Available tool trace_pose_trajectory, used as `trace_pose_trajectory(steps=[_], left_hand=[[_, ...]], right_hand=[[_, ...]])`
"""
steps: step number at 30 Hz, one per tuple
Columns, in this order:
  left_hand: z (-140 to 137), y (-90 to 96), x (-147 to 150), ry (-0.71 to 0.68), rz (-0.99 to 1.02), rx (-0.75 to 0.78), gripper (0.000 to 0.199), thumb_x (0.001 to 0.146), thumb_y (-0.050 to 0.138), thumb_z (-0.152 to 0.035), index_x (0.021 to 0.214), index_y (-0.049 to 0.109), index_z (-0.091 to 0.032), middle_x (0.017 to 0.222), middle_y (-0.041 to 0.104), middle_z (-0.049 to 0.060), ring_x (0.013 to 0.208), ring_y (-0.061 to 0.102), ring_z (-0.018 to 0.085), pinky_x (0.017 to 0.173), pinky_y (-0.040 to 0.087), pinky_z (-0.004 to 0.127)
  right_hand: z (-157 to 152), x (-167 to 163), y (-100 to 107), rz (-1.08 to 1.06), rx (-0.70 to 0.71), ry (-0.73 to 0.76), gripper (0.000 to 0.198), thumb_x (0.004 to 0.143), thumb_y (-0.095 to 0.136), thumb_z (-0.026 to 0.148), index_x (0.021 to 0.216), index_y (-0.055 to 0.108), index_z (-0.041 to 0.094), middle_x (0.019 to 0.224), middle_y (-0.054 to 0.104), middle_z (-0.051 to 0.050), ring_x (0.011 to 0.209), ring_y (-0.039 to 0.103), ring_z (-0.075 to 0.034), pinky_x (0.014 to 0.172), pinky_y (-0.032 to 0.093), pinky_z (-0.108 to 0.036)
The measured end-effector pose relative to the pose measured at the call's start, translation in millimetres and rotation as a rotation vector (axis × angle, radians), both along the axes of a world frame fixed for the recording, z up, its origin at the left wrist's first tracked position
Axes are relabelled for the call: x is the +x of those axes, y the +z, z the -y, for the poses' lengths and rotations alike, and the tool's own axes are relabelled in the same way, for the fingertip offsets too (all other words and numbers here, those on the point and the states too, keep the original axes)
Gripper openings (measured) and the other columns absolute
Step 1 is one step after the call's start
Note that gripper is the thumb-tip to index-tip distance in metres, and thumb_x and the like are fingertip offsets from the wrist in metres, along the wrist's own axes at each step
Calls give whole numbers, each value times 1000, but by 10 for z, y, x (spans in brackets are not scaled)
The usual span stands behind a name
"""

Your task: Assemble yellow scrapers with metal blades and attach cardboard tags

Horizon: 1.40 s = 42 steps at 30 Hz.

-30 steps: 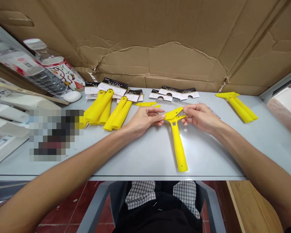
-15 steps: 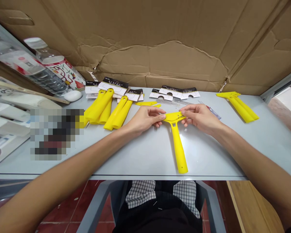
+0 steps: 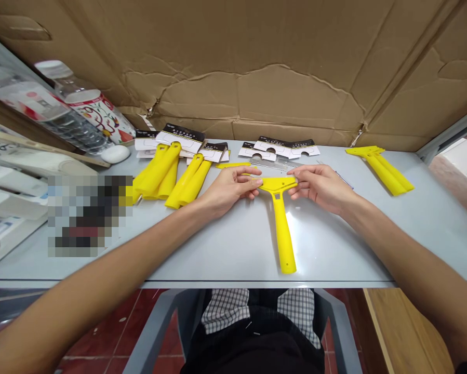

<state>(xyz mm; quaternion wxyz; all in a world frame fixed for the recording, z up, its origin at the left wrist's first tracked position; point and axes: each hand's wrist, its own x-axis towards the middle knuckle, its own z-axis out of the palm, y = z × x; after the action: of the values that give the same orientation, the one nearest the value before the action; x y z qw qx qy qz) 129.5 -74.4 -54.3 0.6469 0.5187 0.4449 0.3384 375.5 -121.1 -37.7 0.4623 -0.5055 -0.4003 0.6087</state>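
A yellow plastic scraper (image 3: 283, 223) lies between my hands, its wide head away from me and its handle pointing toward the table's front edge. My left hand (image 3: 235, 186) pinches the left end of the head between thumb and fingers. At the right end, my right hand (image 3: 313, 186) is closed on the corner of the head, fingertips bent around it. A small hole and a slot line show on the head. Just beyond my hands lie loose yellow strip-shaped parts (image 3: 233, 165) and thin metal blades (image 3: 274, 164).
Carded yellow scrapers (image 3: 159, 174) lie at the left, and black-and-white header cards (image 3: 282, 147) at the back. More yellow handles (image 3: 387, 170) rest on the right. Bottles (image 3: 96, 111) and a white mouse (image 3: 115, 154) stand back left. Cardboard (image 3: 241, 62) walls the rear.
The scraper head has turned slightly and now sits flatter and straighter, while the handle end has swung a little left. My right fingers have shifted slightly at the right corner.
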Motion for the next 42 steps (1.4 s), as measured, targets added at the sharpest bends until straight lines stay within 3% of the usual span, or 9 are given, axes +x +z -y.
trace_pose_trajectory(steps=[5,11,16,22,26,30,33,35,42], left_hand=[[13,0,-3,8,43,-22,38,82,93,-18,115,74,-14,73,72,1,64,66,12,64,54,26],[5,-40,11,40,115,-19,50,69,103,-21,110,76,-11,77,74,2,63,64,10,62,52,24],[19,-34,22,74,151,39,59,63,104,-24,113,75,-11,76,74,1,62,63,10,60,51,24],[138,77,59,138,70,155,58,62,103,-22,110,69,-15,72,73,-2,60,63,11,60,51,25],[197,110,78,146,44,149,53,66,102,-23,107,70,-16,75,74,-1,62,65,12,61,52,25],[181,56,86,124,88,41,39,78,95,-19,111,73,-13,78,74,0,64,66,11,64,54,24],[142,-7,94,62,177,-86,16,93,84,-23,100,77,-10,85,78,6,69,71,12,64,56,23],[126,-34,99,18,197,-149,16,98,78,-23,90,79,-9,84,79,10,71,74,14,65,57,24],[161,-26,106,43,212,-162,14,95,79,-13,81,79,-9,79,80,11,71,76,13,71,61,22]], right_hand=[[3,33,9,0,-7,4,4,93,84,15,94,82,11,90,81,-14,67,79,-19,69,71,-31],[-2,45,29,9,-33,21,4,93,80,12,94,82,10,70,74,-9,69,81,-23,70,72,-32],[9,41,57,13,-64,40,8,94,75,11,99,81,10,80,79,-12,70,82,-23,70,72,-31],[27,9,17,-1,14,88,18,88,90,24,99,80,13,99,83,-14,75,81,-21,63,70,-29],[31,-6,-12,-2,0,83,20,81,94,16,93,79,12,89,82,-13,71,79,-18,63,67,-24],[24,0,-17,-12,-8,63,20,79,92,9,94,79,11,88,83,-15,69,78,-17,66,68,-25],[22,-3,-2,-11,-11,43,20,79,90,5,93,77,10,85,82,-15,67,78,-17,68,68,-26],[26,-11,12,-6,-16,35,20,79,88,4,94,77,10,84,82,-15,67,78,-18,68,68,-26],[46,-22,26,-17,2,29,28,83,83,2,106,74,14,81,80,-11,67,79,-18,66,67,-26]])
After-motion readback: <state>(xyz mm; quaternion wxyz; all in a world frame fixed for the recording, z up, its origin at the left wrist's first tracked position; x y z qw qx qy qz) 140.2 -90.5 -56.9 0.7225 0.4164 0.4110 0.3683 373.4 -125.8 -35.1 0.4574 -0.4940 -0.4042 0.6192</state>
